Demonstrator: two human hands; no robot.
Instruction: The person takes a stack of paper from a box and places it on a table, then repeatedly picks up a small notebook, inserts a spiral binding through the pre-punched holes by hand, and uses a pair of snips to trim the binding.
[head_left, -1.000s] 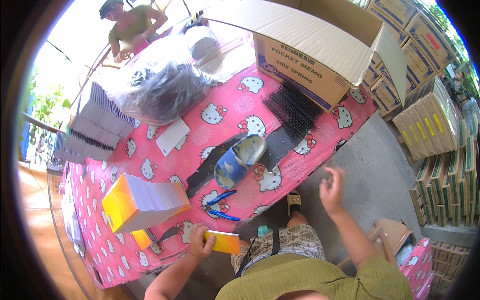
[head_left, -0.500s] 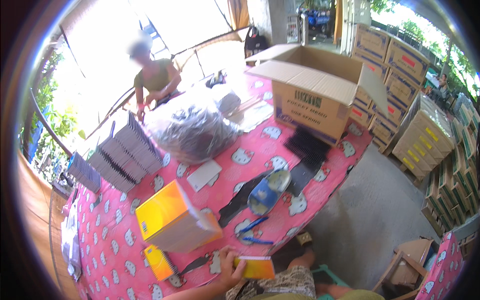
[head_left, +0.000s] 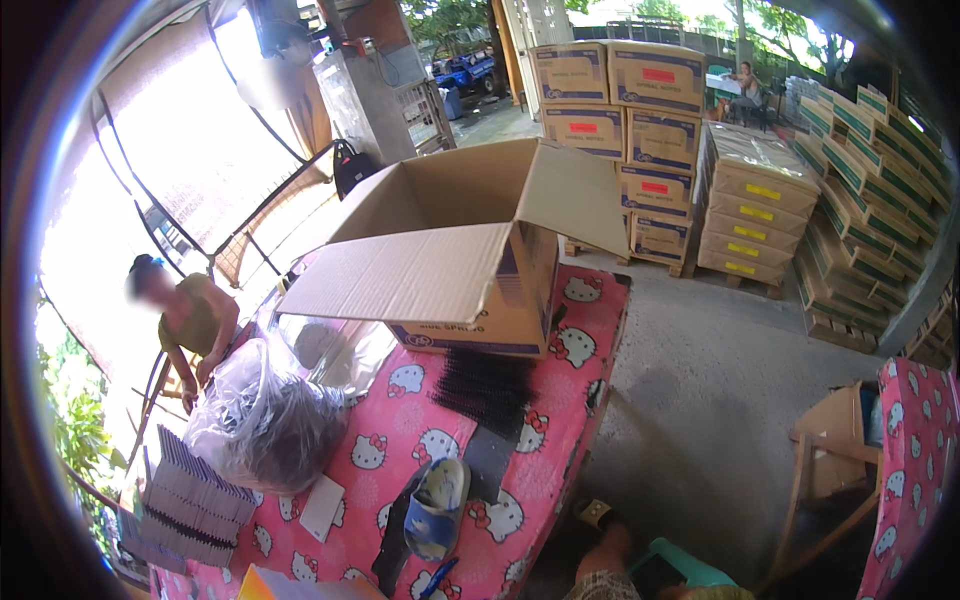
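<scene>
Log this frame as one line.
hands: out of view | table: open cardboard box, tape roll, plastic bag | co-worker: beside table

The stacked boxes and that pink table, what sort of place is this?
Probably a small packing workshop or warehouse yard, half open to the outdoors. Stacked cartons stand on pallets, a big open box sits on the pink-clothed table, and another person works nearby.

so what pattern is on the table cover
Pink with white cartoon cat faces, on the table cover; clearest in the head view.
</scene>
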